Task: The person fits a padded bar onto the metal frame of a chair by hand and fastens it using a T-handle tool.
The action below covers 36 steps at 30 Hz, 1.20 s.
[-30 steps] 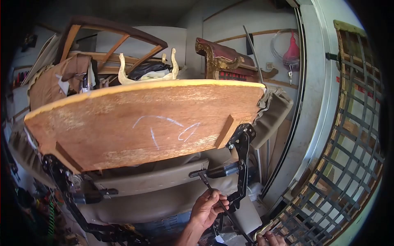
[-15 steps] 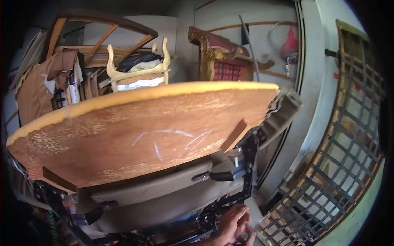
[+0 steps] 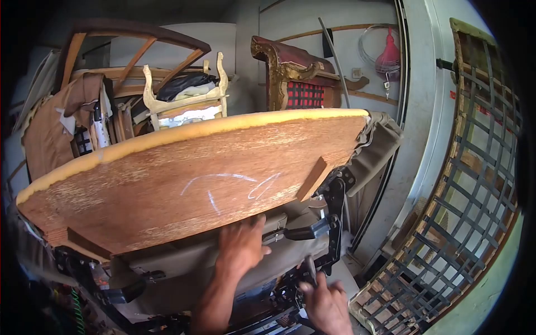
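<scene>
A large curved wooden board (image 3: 184, 190) with yellow foam along its top edge and white chalk marks stands tilted in front of me. My left hand (image 3: 241, 245) is at its lower edge, fingers stretched toward it and thumb out. Whether the fingertips press on the board, I cannot tell. My right hand (image 3: 328, 306) is lower right, closed around a dark slender tool (image 3: 310, 269) that points upward; its kind is not clear. Behind the hands are a grey-brown upholstered part (image 3: 190, 282) and a black metal frame (image 3: 335, 237). A wooden block (image 3: 314, 178) is fixed to the board's right side.
At the right leans a webbed frame (image 3: 474, 184) of black straps. Behind the board stand a pale carved chair frame (image 3: 187, 103), a gilded chair (image 3: 304, 72) with red-and-black webbing, and brown cloth (image 3: 47, 134). A red funnel-like object (image 3: 389, 56) hangs on the wall.
My left hand has come into view at the board's lower edge. The dark tool now shows in my right hand, which was curled nearby. The view has shifted slightly.
</scene>
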Tool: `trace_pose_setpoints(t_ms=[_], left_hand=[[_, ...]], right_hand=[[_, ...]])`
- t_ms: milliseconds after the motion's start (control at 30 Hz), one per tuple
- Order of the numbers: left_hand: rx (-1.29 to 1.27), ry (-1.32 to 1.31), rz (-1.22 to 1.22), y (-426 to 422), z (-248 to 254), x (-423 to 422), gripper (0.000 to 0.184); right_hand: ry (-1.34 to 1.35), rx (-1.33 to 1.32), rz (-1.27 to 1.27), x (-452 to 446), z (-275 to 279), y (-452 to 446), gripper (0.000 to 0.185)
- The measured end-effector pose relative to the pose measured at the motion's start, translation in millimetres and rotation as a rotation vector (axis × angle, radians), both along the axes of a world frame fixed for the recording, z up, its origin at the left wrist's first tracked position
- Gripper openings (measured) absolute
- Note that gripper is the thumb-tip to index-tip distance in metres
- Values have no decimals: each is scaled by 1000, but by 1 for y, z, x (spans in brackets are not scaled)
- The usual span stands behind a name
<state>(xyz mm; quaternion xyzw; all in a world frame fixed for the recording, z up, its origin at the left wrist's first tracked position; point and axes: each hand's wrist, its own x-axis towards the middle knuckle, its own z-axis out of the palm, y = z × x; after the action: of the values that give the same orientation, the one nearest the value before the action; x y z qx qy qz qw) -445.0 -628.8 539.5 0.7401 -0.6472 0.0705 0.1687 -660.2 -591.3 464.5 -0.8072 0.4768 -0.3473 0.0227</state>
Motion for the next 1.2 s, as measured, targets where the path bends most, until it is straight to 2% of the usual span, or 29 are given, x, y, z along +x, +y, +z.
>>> trace_pose_setpoints(t_ms=[33, 100, 167, 267, 333, 467, 633, 767, 833, 867, 933, 1033, 1200], left_hand=[[251, 45, 24, -10, 12, 4, 73], [202, 52, -42, -22, 8, 19, 74], [170, 55, -114, -23, 5, 24, 75], [134, 53, -120, -25, 0, 26, 73], [213, -56, -264, -37, 1, 32, 72], [111, 40, -333, -44, -13, 39, 67], [88, 44, -242, -38, -8, 26, 48], [177, 111, -222, -37, 7, 15, 43], [200, -48, -304, -47, 3, 24, 43], [198, -48, -303, -48, 2, 24, 43], [115, -9, -314, -44, -3, 25, 42], [245, 42, -260, -40, 8, 19, 42], [199, 62, -305, -38, 4, 23, 43]], right_hand=[[-107, 45, 56, 12, -8, -12, 21], [-334, 220, 149, 40, -20, -32, 20], [-506, 164, 148, 69, -34, -49, 17], [-591, 136, 92, 92, -40, -62, 13], [-694, -154, 131, 104, -36, -76, 17], [-626, -185, 96, 106, -44, -90, 24], [-458, -173, 75, 106, -33, -86, 35], [-438, -173, 56, 110, -43, -89, 34], [-453, -179, 28, 116, -45, -93, 27], [-453, -181, 29, 117, -44, -95, 27], [-488, -151, 12, 120, -45, -94, 20], [-516, -119, 41, 117, -49, -96, 18], [-538, -107, 35, 118, -39, -88, 19]])
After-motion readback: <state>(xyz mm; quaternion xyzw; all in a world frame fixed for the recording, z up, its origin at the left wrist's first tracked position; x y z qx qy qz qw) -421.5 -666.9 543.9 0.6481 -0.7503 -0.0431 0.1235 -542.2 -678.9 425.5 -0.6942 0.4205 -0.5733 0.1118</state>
